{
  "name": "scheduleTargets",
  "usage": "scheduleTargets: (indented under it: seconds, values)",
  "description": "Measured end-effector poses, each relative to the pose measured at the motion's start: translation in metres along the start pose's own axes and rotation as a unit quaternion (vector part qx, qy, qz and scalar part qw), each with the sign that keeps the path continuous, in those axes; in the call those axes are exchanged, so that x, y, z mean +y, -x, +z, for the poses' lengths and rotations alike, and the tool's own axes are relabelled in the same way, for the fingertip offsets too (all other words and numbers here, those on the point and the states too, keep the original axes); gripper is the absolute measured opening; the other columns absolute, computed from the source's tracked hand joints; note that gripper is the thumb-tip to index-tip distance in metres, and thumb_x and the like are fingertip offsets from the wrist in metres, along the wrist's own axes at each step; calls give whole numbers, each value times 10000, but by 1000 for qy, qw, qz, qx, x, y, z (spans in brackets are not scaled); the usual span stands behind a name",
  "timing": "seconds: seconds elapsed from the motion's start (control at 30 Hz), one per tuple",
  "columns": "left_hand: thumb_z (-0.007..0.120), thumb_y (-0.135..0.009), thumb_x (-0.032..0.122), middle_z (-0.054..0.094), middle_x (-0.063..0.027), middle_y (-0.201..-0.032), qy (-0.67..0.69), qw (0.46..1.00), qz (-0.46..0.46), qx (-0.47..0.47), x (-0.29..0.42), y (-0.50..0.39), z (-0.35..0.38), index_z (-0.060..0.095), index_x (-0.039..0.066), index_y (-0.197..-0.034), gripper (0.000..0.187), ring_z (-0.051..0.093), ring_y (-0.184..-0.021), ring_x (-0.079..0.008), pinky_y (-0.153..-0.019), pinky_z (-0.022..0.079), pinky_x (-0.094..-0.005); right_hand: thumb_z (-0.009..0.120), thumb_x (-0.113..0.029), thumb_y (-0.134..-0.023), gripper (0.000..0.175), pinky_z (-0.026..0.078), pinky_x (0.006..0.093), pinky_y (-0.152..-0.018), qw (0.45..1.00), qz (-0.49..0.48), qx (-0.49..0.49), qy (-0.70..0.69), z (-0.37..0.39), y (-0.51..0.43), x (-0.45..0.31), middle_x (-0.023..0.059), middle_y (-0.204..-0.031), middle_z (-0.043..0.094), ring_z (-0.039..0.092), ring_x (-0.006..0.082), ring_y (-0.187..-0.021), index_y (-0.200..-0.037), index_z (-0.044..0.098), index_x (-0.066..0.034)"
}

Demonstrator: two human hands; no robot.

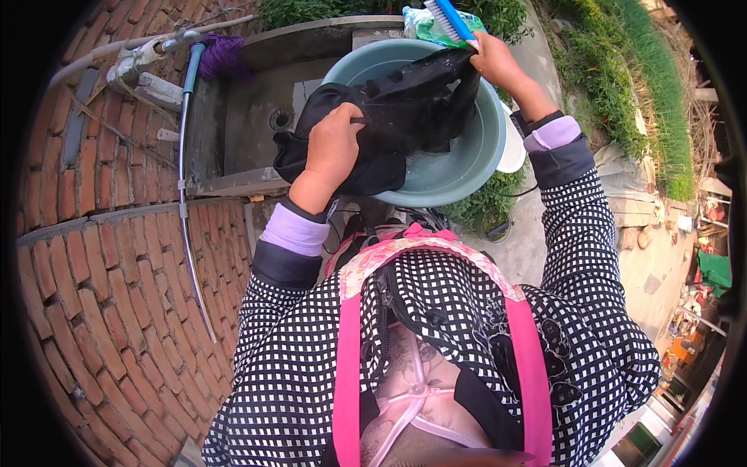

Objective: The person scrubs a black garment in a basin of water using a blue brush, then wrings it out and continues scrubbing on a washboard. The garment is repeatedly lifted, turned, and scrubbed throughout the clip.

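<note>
A wet black cloth garment (pixel 417 105) lies bunched across a blue-green plastic basin (pixel 493 146), partly hanging over the near left rim. My left hand (pixel 335 143) pinches a fold of it above the basin's left side. At the far right rim, my right hand (pixel 502 64) grips a blue scrubbing brush (pixel 452 20) with pale bristles, held up and away from the cloth. A stretched corner of the garment reaches that same hand; its fingers appear to hold the corner too. Some water (pixel 429 169) shows in the bottom of the basin.
Left of the basin is a concrete sink (pixel 251 117) with a drain hole (pixel 281 119). A mop with a metal handle (pixel 184 175) and purple strands (pixel 222 55) leans by a pipe tap (pixel 175 41). Behind the basin sits a plastic bag (pixel 417 26); a white container (pixel 513 146) stands right.
</note>
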State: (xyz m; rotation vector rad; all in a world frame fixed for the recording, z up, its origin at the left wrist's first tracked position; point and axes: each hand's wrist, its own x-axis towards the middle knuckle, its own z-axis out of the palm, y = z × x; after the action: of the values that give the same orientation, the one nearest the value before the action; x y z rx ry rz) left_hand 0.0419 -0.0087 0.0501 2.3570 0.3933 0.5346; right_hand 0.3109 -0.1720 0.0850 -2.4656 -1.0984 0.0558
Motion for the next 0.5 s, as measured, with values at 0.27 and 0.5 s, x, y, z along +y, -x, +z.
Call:
scheduleTargets:
  seconds: [0.27, 0.5]
  values:
    - [579, -858, -67, 626, -51, -974, 482, 859, -109, 135, -14, 30, -53, 573, -11, -989, 142, 580, -878, -107, -837, 453, -227, 542, -29, -814, 153, 487, 358, -547, 974, 17, -11, -225, 7, -71, -18, 127, -712, 601, 601, 223, -623, -959, 516, 13]
    - [555, -892, 31, 618, -45, -910, 496, 749, -366, 245, -106, 102, -40, 583, 25, -917, 38, 585, -840, -128, -806, 462, -240, 574, -461, -894, 512, 505, 473, -679, 988, -8, -82, -127, 101, 37, -119, 237, -812, 653, 629, 438, -758, -973, 482, 37]
